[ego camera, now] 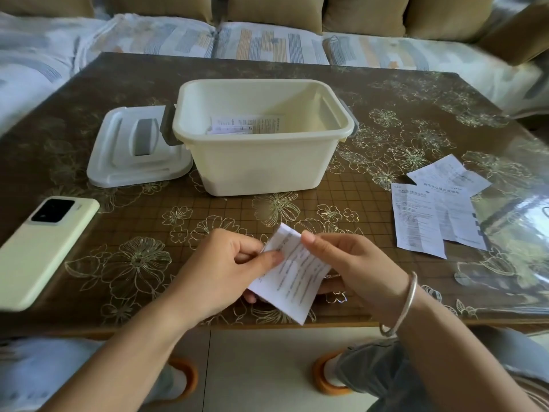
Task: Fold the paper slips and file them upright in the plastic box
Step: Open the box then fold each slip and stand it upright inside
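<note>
pinching a slip between both hands, just above the near edge of the table. gripping its upper left edge with the left hand, thumb and forefinger closed on the paper, other fingers curled beneath. gripping its upper right edge with the right hand, thumb pressed on top, remaining fingers tucked under the sheet and mostly hidden. holding the slip tilted, printed face up, top corner pointing toward the box, bottom corner hanging past the table edge; hard to tell whether folded. wearing a bracelet on the right wrist. standing open farther back, mid-table and well apart from both hands: the box, cream, with grey latches at both ends. leaning inside it toward the far wall, roughly upright: a few filed slips. lying flat just left of the box, handle up: the lid. resting camera side up near the left table edge: a phone. lying flat and overlapping at the right, well apart from the box: loose slips, unfolded. stretching behind the table: a sofa with patterned covers.
</note>
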Demonstrator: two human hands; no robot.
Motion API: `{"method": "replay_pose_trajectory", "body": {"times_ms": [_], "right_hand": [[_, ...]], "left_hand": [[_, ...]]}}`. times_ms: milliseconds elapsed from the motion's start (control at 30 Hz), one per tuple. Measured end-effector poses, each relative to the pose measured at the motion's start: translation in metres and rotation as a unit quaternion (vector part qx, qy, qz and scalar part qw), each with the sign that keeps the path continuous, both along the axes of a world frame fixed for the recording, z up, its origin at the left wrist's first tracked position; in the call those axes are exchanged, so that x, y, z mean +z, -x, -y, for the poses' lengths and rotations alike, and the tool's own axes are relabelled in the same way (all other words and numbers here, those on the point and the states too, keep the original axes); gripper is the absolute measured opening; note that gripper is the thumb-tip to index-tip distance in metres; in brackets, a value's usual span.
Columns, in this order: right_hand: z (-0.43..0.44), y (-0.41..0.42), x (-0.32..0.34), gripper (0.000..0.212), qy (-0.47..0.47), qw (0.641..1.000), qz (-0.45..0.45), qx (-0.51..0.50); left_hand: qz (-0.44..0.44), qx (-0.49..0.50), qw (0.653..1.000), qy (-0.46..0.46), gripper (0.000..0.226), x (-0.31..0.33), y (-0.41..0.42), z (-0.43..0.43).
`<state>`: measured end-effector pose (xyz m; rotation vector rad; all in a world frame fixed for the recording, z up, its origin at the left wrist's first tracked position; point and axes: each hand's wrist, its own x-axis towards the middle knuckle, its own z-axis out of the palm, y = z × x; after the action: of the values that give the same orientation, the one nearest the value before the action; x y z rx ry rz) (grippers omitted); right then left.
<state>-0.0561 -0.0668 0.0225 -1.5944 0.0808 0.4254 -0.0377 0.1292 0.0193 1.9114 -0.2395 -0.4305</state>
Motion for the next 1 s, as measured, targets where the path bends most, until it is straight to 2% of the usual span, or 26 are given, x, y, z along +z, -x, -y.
{"method": "replay_pose_trajectory", "body": {"times_ms": [67,167,200,300,367,467,600,667,733,800,867,933,1000], "right_hand": [[0.0,-0.003,0.006,0.056,0.064,0.997,0.006,0.038],[-0.006,-0.006,0.001,0.073,0.193,0.967,0.146,0.077],[-0.007,-0.006,-0.002,0.069,0.209,0.958,0.182,0.079],[-0.013,-0.004,-0.009,0.045,0.214,0.952,0.217,0.036],[-0.017,-0.001,-0.012,0.044,0.229,0.944,0.236,-0.002],[-0.02,-0.001,-0.019,0.049,0.265,0.927,0.257,-0.069],[-0.008,-0.007,-0.029,0.049,0.324,0.888,0.267,-0.188],[-0.005,-0.01,-0.031,0.05,0.336,0.879,0.263,-0.214],[-0.006,-0.012,-0.029,0.052,0.315,0.884,0.257,-0.23],[-0.006,-0.013,-0.026,0.052,0.255,0.907,0.242,-0.231],[-0.004,-0.011,-0.023,0.051,0.241,0.916,0.256,-0.194],[-0.005,-0.008,-0.026,0.048,0.284,0.9,0.298,-0.147],[-0.008,-0.005,-0.029,0.033,0.318,0.876,0.33,-0.151]], "left_hand": [[-0.008,-0.043,0.999,-0.016,0.017,0.003,-0.001,-0.002],[-0.012,-0.101,0.994,-0.025,0.018,0.007,-0.002,-0.002],[-0.014,-0.116,0.993,-0.024,0.019,0.008,-0.003,-0.003],[-0.039,-0.143,0.989,-0.005,0.018,0.013,-0.005,-0.007],[-0.058,-0.144,0.988,0.013,0.019,0.015,-0.005,-0.008],[-0.069,-0.11,0.991,0.04,0.027,0.011,-0.005,-0.004],[-0.116,0.015,0.988,0.101,0.031,-0.001,0.006,0.008],[-0.123,0.024,0.986,0.108,0.026,-0.004,0.011,0.014],[-0.095,0.045,0.99,0.094,0.017,-0.004,0.011,0.016],[-0.081,0.067,0.991,0.084,0.013,-0.003,0.007,0.015],[-0.092,0.071,0.99,0.078,0.013,-0.001,0.002,0.009],[-0.114,0.068,0.988,0.075,0.017,-0.002,-0.002,0.002],[-0.12,0.066,0.988,0.075,0.025,-0.002,-0.004,-0.002]]}}
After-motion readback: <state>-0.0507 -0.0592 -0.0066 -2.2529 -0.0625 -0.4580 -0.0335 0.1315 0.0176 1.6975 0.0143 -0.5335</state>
